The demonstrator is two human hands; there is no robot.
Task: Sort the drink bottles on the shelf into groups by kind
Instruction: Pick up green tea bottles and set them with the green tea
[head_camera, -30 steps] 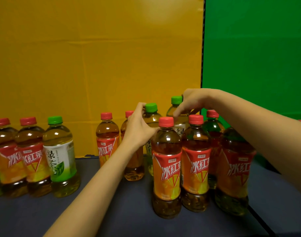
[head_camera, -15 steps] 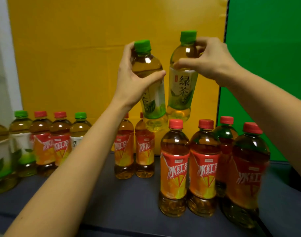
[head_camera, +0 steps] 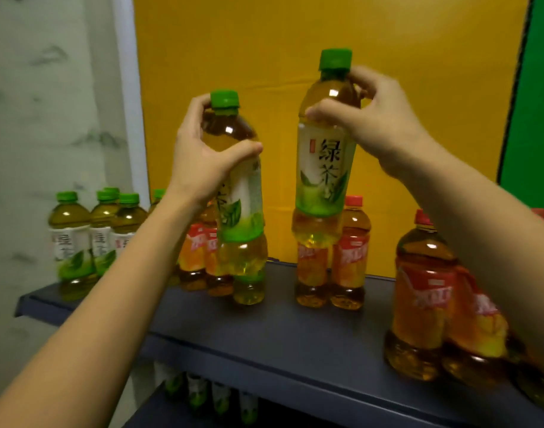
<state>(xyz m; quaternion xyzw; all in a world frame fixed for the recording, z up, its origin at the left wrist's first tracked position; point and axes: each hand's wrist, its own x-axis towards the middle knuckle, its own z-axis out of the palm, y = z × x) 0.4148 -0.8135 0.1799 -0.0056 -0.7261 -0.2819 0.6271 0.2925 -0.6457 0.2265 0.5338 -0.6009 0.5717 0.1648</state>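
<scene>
Grip: your left hand [head_camera: 199, 156] and right hand [head_camera: 375, 118] each clasp a green-capped bottle [head_camera: 239, 211].
Risk: swung low over the shelf [head_camera: 295, 329], they could topple red-capped bottles [head_camera: 351, 251].

Left hand [head_camera: 199, 156] holds left bottle [head_camera: 241, 211], right hand [head_camera: 381, 122] right bottle [head_camera: 323, 168], above shelf [head_camera: 295, 332]; standing bottles [head_camera: 349, 251] sit below fingers [head_camera: 323, 111].

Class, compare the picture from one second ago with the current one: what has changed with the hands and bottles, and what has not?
The left hand and right hand each gripped a green tea bottle standing behind the red-capped ones; now the left bottle and right bottle are lifted off the shelf and carried leftward. Grips unchanged; red-capped bottles stayed standing.
</scene>
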